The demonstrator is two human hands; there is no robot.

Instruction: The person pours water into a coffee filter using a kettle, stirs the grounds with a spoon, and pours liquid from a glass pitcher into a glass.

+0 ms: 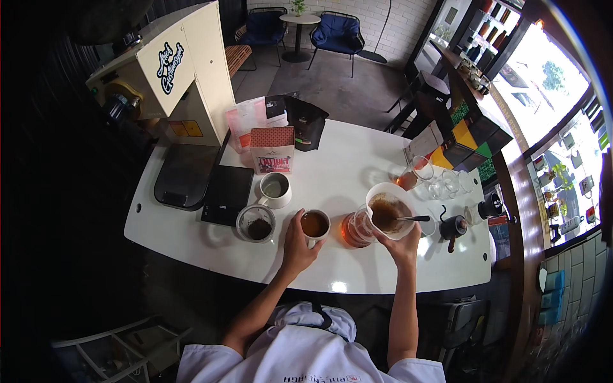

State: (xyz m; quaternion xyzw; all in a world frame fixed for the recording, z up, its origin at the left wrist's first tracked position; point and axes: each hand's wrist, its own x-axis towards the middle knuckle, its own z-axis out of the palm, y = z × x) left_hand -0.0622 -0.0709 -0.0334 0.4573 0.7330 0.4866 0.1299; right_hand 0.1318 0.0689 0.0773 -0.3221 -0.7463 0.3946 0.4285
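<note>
My left hand [298, 244] is wrapped around a white mug [313, 237] of brown liquid, standing on the white table [335, 273]. In my right hand [401, 245] is a white, wide-mouthed vessel, perhaps a paper coffee filter [386, 189], tilted towards me. Murky brown liquid lies inside it, and a spoon [413, 219] leans across its rim. Just left of that vessel, and partly behind it, stands a glass carafe [354, 232] with amber liquid. Beside the mug, a clear glass container [245, 222] holds dark grounds. A second white mug [281, 200] is behind it.
A large cream grinder [206, 91] and a black scale [230, 191] occupy the left. Bags and a printed box [272, 153] stand at the back. Clear glasses [448, 182], a black kettle [452, 227] and a hand grinder [491, 206] are at right.
</note>
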